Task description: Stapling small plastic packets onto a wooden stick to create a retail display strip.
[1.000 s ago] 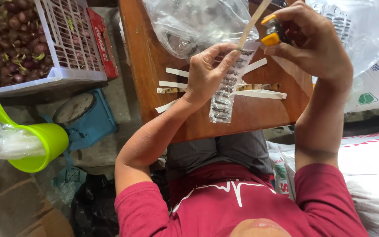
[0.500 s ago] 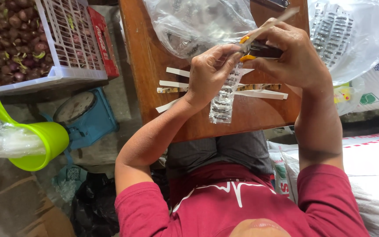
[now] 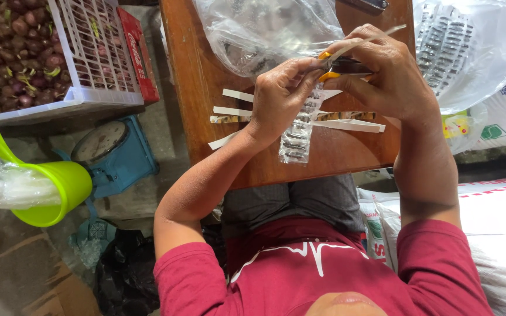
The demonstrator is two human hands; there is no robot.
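— What was the left hand doing at that moment?

— It was closed in a pinch on the top of a long clear packet strip, which hung down from the fingers over the wooden table. The strip's lower end lay near the table's front edge, just above the person's lap.

— And the right hand?

— Closed as well, wrapped around a small stapler with orange parts, pressed against the top of that same strip. A thin pale paper strip stuck out between its fingers, pointing up and to the right. The two hands met at the top of the packet strip, touching.

— What lay under them?

— Several white paper strips and one brownish patterned one, flat on the table, partly hidden by the hands.

— Anything else about?

— A clear plastic bag at the back of the table and a second bag holding many such packet strips off to the right. On the floor stood a white basket of dark reddish bulbs, a blue scale and a green jug.
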